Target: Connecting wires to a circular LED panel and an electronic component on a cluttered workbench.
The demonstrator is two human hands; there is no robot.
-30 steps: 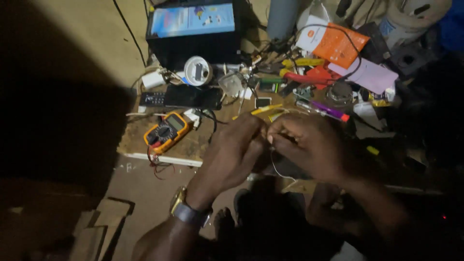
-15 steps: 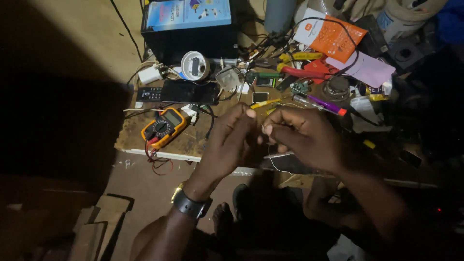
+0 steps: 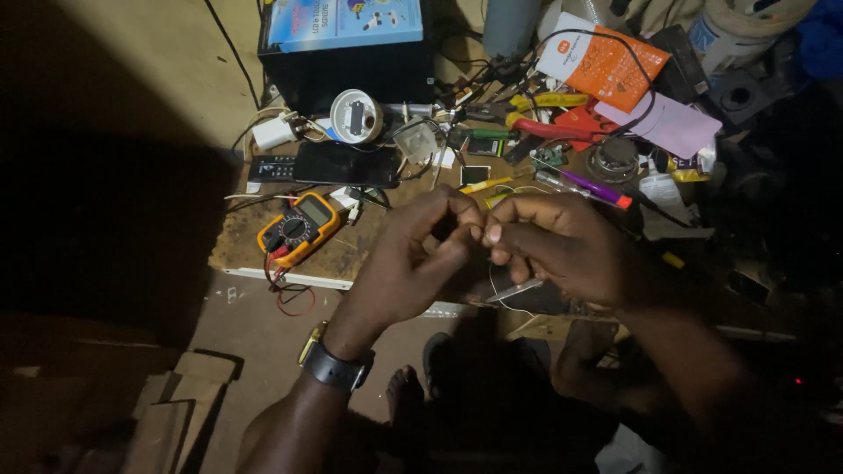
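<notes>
My left hand [image 3: 408,263] and my right hand [image 3: 566,246] meet fingertip to fingertip just above the front edge of a wooden work board [image 3: 255,241]. Both pinch a thin pale wire [image 3: 494,297], which hangs in a loop below them. What sits at the pinch itself is too small to tell. A slim metal tool [image 3: 518,290] pokes out from under my right palm. A dark watch [image 3: 334,364] is on my left wrist.
An orange multimeter [image 3: 299,230] with red leads lies left of my hands. Behind it are a black phone [image 3: 347,164], a round white gadget [image 3: 356,116] and a black box [image 3: 347,75]. Red and yellow pliers [image 3: 553,127], an orange packet [image 3: 610,61] and a purple pen [image 3: 593,187] clutter the right. Bare feet [image 3: 404,395] rest below.
My hands stay pressed together, rising a little toward the board between the earliest frame and now. The fingers shift slightly around the wire. Nothing on the board moved.
</notes>
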